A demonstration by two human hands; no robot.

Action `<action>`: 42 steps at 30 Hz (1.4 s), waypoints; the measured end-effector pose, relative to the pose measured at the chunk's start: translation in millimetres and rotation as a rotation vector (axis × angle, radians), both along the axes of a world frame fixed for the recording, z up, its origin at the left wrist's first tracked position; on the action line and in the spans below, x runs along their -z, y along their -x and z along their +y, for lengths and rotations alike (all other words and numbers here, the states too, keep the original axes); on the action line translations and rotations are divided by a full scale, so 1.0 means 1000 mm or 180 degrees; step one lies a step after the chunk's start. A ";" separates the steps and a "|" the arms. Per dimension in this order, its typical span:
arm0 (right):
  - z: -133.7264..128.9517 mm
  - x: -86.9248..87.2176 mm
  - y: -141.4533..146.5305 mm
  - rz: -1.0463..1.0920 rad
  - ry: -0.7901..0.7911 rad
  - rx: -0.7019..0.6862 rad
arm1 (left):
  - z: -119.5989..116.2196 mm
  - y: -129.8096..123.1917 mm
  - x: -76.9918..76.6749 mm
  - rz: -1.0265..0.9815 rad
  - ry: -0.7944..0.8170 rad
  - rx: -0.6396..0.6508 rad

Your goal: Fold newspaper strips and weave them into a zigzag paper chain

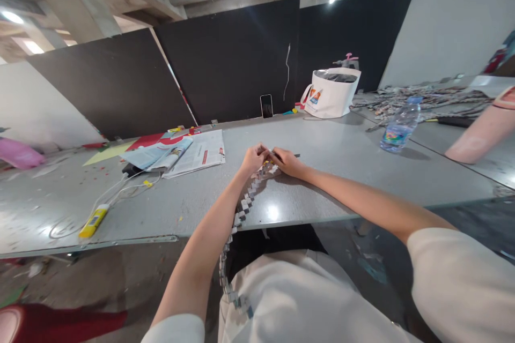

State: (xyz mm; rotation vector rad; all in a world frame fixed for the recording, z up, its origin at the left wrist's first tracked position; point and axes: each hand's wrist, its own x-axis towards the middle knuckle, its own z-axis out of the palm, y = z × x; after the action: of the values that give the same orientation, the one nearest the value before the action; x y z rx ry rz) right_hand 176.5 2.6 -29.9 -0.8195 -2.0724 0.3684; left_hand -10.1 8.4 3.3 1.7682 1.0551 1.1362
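A long zigzag chain of small folded paper pieces (246, 201) runs from my fingers over the table's front edge and down onto my lap. My left hand (253, 161) is closed, pinching the upper end of this chain. Close beside it, my right hand (289, 164) is closed too, its thumb and fingertips meeting the left fingertips at the same end. Fine detail between the fingertips is too small to make out. A thin dark strip (297, 155) shows just beyond my right hand.
Newspapers (197, 155), coloured paper (147, 142), white cables and a yellow glue stick (94, 221) lie left on the grey table (322, 144). A phone (266, 106) leans on the black partition. Rightward are a white bag (332, 94), water bottle (400, 126), pink tumbler (480, 128) and many paper strips (394, 101).
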 end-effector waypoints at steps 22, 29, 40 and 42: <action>0.004 0.001 0.001 0.0038 0.0254 -0.0296 | -0.012 -0.002 -0.003 -0.0184 0.0002 0.0095; 0.007 0.004 0.000 -0.0097 0.0122 -0.0114 | -0.017 -0.002 -0.008 -0.0542 0.0449 0.0238; 0.010 0.004 -0.001 0.0139 0.0150 0.0010 | -0.012 -0.002 -0.004 0.0274 -0.0051 -0.0357; 0.009 0.002 -0.001 0.0220 0.0139 0.0125 | -0.009 0.001 -0.002 0.0663 -0.0372 -0.0721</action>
State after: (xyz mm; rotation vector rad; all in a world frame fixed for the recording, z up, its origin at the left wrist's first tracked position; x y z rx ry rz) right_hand 177.9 11.1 -32.3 -0.8605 -1.9877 0.4162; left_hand -11.4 -0.9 4.9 1.9278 1.3661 1.1880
